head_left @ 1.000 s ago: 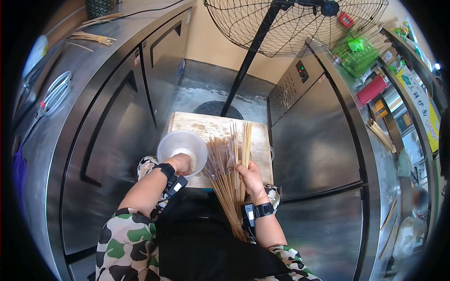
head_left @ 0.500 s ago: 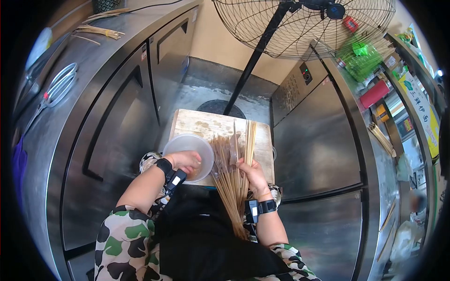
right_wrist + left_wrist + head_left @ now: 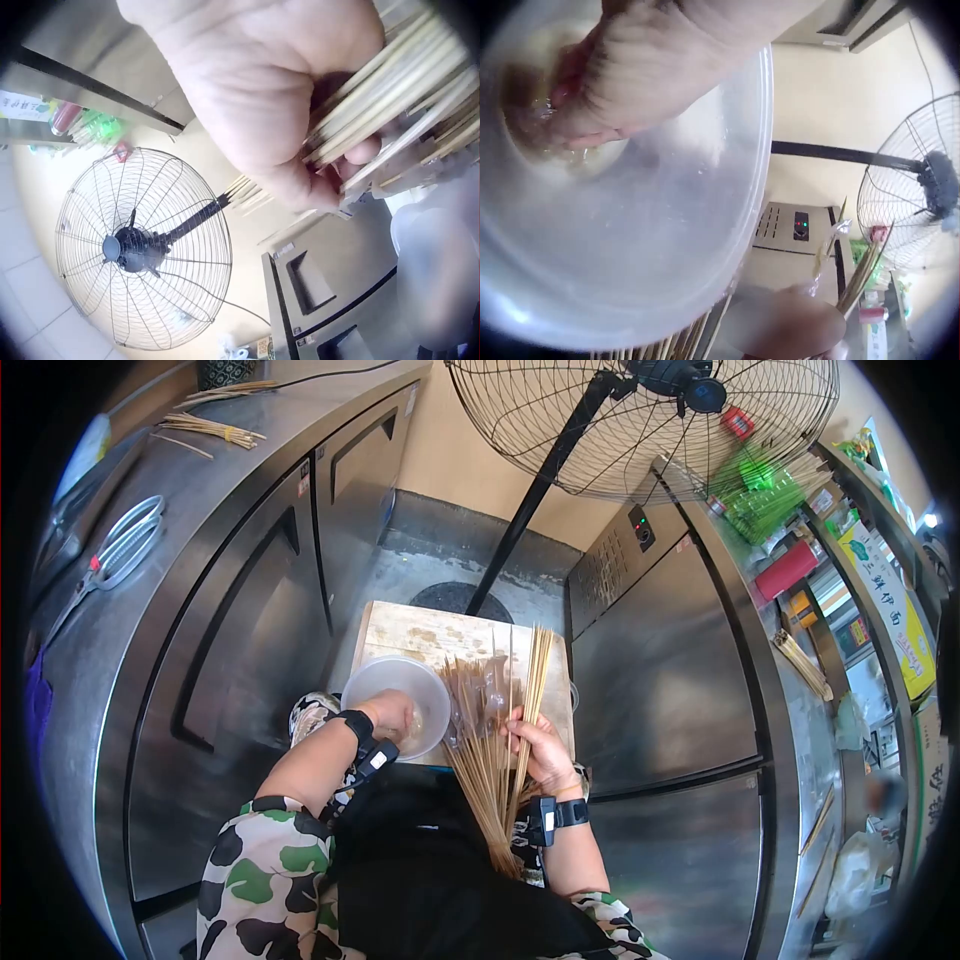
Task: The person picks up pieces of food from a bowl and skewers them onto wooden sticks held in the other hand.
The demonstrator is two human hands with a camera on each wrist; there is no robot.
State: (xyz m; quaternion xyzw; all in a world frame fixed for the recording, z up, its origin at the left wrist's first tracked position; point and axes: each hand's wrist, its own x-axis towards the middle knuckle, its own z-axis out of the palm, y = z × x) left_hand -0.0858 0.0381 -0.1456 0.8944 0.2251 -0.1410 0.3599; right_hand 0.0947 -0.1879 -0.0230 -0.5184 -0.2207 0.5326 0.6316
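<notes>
My left hand (image 3: 391, 712) reaches down inside a translucent plastic tub (image 3: 432, 690). In the left wrist view its fingers are at wet brown pieces (image 3: 526, 112) on the tub's bottom; I cannot tell whether they pinch one. My right hand (image 3: 540, 748) grips a bundle of bare bamboo skewers (image 3: 536, 670), points upward, with one skewer (image 3: 420, 124) apart near the thumb tip. Left of it, a fan of skewers (image 3: 487, 780) carrying thin brownish translucent pieces (image 3: 466, 690) at their upper ends lies on a wooden board (image 3: 410, 622), its lower ends over the lap.
Steel cabinets (image 3: 670, 660) flank both sides. A large caged fan (image 3: 660, 420) stands beyond the board. On the left counter lie scissors (image 3: 120, 550) and a tied skewer bundle (image 3: 215, 428). More skewers (image 3: 803, 663) and a red cylinder (image 3: 786, 570) are on the right counter.
My left hand rose toward the tub's rim half a second ago and is now lower inside it again. The right hand's bundle now leans slightly right, with a single skewer standing apart from it.
</notes>
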